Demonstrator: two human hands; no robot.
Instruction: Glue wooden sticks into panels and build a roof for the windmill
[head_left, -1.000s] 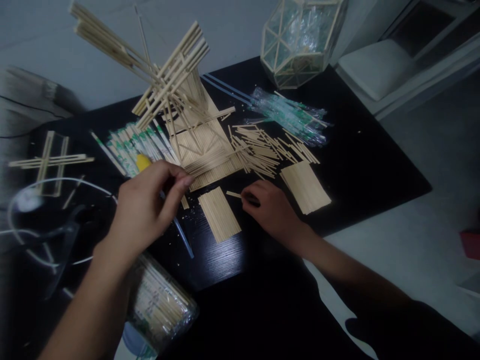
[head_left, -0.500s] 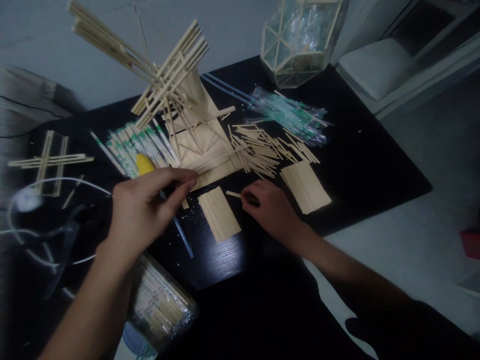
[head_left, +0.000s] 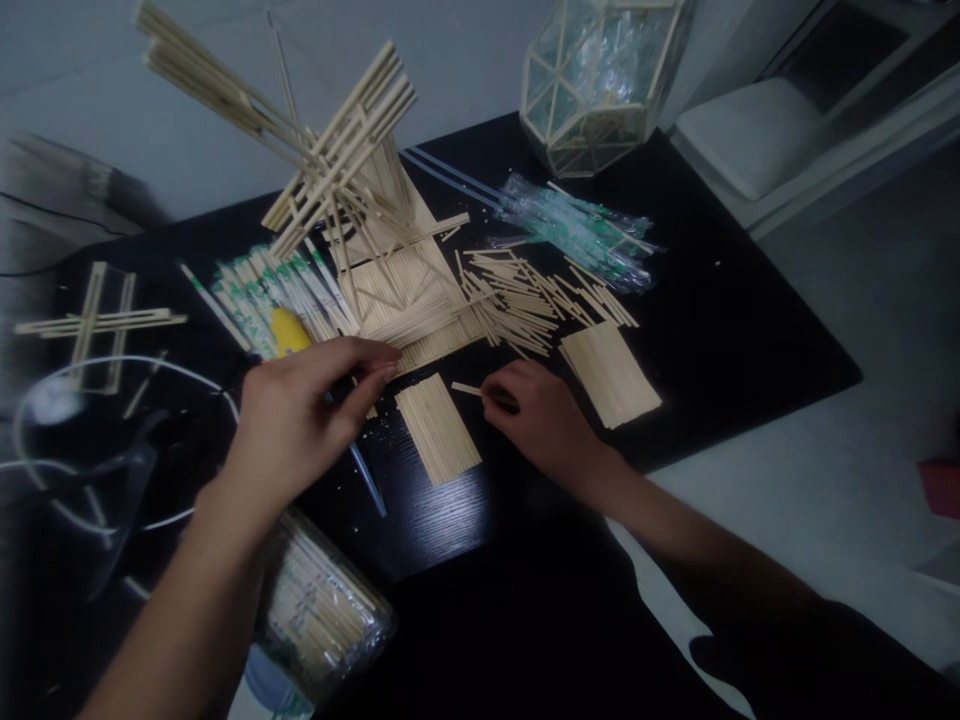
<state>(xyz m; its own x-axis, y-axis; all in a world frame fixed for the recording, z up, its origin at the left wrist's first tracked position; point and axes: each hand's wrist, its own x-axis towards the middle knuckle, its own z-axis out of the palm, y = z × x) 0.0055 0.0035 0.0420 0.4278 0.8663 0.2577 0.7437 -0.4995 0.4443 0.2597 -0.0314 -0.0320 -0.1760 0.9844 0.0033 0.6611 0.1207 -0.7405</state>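
My right hand (head_left: 536, 410) pinches a short wooden stick (head_left: 466, 388) that points left from the fingertips. My left hand (head_left: 300, 400) is closed, thumb and index fingertip together at the front edge of a wooden stick base (head_left: 450, 332); whatever they hold is too small to make out. Between the hands a small panel of sticks laid side by side (head_left: 439, 430) lies flat on the black table. On the base stands a windmill-like stick structure (head_left: 341, 165) with crossed blades. A yellow object (head_left: 289, 330) is partly hidden behind my left hand.
Short cut sticks (head_left: 517, 300) lie in a pile beside another stick panel (head_left: 611, 375). Wrapped chopsticks (head_left: 262, 290), plastic wrappers (head_left: 577, 230) and a glass-panelled container (head_left: 600, 90) lie farther back. A white cable (head_left: 150, 362) loops at left; a chopstick pack (head_left: 322, 610) is in front.
My left hand has shifted slightly to the right along the base's front edge. My right hand and the short stick have hardly moved.
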